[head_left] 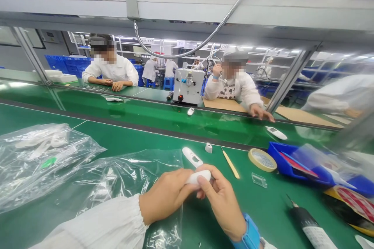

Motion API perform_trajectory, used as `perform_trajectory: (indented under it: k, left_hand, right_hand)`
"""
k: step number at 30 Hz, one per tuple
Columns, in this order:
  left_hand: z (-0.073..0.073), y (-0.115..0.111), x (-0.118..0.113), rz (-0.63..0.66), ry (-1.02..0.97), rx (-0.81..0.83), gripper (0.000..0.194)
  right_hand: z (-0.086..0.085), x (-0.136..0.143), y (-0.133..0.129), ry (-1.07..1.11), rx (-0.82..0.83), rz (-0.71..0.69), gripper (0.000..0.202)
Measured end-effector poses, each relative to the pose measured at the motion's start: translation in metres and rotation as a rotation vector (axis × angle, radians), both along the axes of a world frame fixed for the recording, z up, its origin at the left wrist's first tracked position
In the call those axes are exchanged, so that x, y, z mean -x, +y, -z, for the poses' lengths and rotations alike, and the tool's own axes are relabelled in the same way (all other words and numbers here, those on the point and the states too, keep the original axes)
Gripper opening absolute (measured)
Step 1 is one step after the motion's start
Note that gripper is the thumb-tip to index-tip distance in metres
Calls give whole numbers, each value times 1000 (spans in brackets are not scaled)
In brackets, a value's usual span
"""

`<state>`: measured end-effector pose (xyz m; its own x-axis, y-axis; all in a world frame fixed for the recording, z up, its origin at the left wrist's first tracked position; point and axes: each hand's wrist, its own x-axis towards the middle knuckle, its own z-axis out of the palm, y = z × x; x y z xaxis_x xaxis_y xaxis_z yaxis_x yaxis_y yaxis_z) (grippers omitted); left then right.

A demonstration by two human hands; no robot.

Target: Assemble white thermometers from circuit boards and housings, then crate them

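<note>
Closest to the camera is a black-and-white screwdriver (310, 223) on the green desk (265, 210). My left hand (167, 193) and right hand (222, 203) are mostly curled in — fingers pinching one white plastic piece (199, 177) between them. Just beyond sits a white device (192, 157) — yellow pick (230, 163) off to its right.

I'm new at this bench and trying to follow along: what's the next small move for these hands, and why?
I'd probably turn the white piece over: the left hand and right hand both hold it, and fingers cover part of it, so its underside can't be seen.
</note>
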<state>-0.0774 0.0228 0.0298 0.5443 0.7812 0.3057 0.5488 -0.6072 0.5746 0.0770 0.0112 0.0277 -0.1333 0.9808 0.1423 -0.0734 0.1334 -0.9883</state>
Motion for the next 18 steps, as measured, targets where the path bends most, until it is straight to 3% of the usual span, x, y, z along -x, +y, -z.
perform_trajectory:
  k: [4,13,18]
  left_hand:
    - [-7,0,-2,-32,-76,41,21]
    - [-17,-2,0,34,-103,29,23]
    - [-11,-5,1,42,-50,-30,22]
  right_hand:
    - [-4,-5,3,6,-6,-5,32]
    - [-4,-11,1,108,-6,-175,25]
    - [4,-1,-3,139,43,-66,29]
